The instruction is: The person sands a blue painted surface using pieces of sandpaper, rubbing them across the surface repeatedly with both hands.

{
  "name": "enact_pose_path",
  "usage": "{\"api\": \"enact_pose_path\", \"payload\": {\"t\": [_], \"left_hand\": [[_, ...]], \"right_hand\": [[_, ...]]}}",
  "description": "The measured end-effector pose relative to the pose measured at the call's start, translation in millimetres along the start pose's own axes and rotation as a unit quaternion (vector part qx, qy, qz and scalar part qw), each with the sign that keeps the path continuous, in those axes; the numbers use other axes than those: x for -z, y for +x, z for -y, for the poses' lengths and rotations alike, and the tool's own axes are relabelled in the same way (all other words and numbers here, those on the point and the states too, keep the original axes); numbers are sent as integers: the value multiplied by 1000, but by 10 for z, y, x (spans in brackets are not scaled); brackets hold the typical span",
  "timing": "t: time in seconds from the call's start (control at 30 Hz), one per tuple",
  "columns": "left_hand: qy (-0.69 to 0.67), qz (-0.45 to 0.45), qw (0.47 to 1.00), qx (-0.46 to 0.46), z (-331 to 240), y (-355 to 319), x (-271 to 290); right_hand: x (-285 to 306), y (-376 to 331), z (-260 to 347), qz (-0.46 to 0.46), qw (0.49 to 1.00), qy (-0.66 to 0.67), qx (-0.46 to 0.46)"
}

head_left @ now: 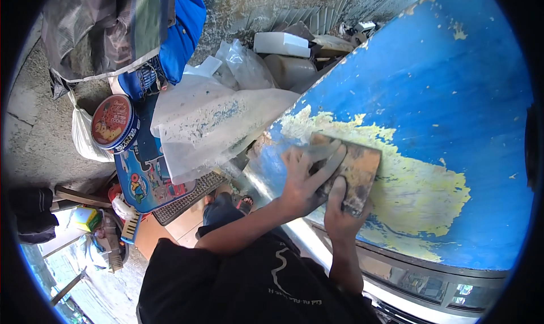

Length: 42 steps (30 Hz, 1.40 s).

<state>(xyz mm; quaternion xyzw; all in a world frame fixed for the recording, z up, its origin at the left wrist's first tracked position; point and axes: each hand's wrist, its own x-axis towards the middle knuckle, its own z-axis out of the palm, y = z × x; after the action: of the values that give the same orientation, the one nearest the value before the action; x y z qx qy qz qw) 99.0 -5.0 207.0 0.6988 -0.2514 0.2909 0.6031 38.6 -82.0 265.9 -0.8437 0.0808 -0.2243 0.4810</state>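
Note:
A large curved blue panel (453, 86) with worn paint fills the right side. A wide patch of yellow filler (419, 194) shows where the blue is gone. My left hand (306, 174) lies flat on a brown sanding block (358, 171) pressed against the panel, fingers spread over its left end. My right hand (339, 210) grips the block's lower edge from below. Both hands are dusted grey.
Dusty plastic sheeting (209, 120) hangs left of the panel. A round red and blue tin (115, 123) rests on a blue printed tray (144, 177). White containers (280, 43) and clutter lie by the wall. A chrome trim strip (408, 267) runs under the panel.

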Motion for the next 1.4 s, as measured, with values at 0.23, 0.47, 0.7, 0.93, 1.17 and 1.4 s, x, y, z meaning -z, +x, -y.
{"api": "enact_pose_path", "payload": {"t": [0.23, 0.47, 0.7, 0.93, 1.17, 1.4], "left_hand": [[6, -77, 997, -15, 162, 160, 10], [-45, -52, 997, -21, 196, 327, 77], [-19, -55, 998, 21, 93, 272, 83], [-39, -10, 999, 31, 116, 33, 11], [1, -18, 999, 32, 47, 50, -43], [37, -5, 999, 34, 102, 49, 110]], "right_hand": [[-126, 102, 61, 7, 998, -66, 20], [-266, 167, 142, -67, 996, 1, 58], [-139, 144, 146, -20, 994, -111, 8], [-101, 63, 61, 23, 991, -120, 53], [-79, 175, 41, 0, 993, -103, 58], [-252, 219, -16, -31, 993, -95, 71]]}}
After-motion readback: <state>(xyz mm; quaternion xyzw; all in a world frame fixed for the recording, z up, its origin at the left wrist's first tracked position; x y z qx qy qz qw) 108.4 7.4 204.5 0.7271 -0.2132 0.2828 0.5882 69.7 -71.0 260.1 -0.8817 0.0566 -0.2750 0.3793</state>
